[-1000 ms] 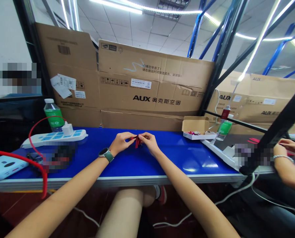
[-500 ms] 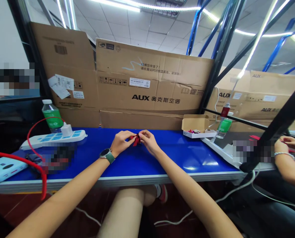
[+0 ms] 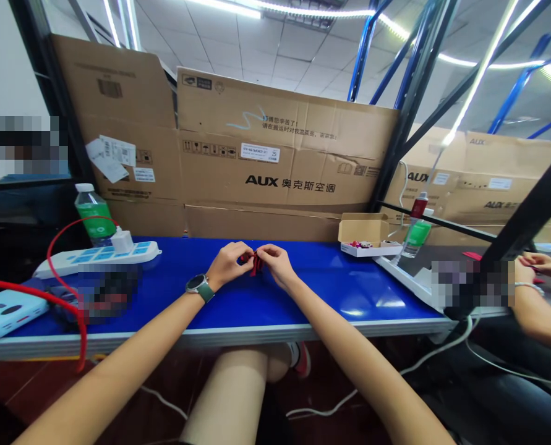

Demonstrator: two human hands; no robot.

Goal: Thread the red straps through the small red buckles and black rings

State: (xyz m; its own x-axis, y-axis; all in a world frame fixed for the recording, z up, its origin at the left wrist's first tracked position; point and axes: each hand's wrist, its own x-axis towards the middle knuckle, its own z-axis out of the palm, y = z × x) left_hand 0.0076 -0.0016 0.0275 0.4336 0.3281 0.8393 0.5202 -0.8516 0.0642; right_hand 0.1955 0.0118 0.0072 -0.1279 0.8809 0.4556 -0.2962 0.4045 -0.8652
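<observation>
Tightly, fingers of both hands pinching a small red flexible piece (image 3: 256, 264), left hand (image 3: 226, 266) on its left, right hand (image 3: 277, 266) on its right, the piece between the fingertips, above a glossy blue bench (image 3: 331, 290), an open cardboard box (image 3: 363, 232) well beyond the right fingers

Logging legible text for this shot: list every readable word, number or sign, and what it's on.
"AUX 奥克斯空调": front cardboard carton
"AUX": right-hand cardboard carton
"25": white label on the front carton
Too small or blurred to read: the other label print and the small Chinese lines on the cartons.
</observation>
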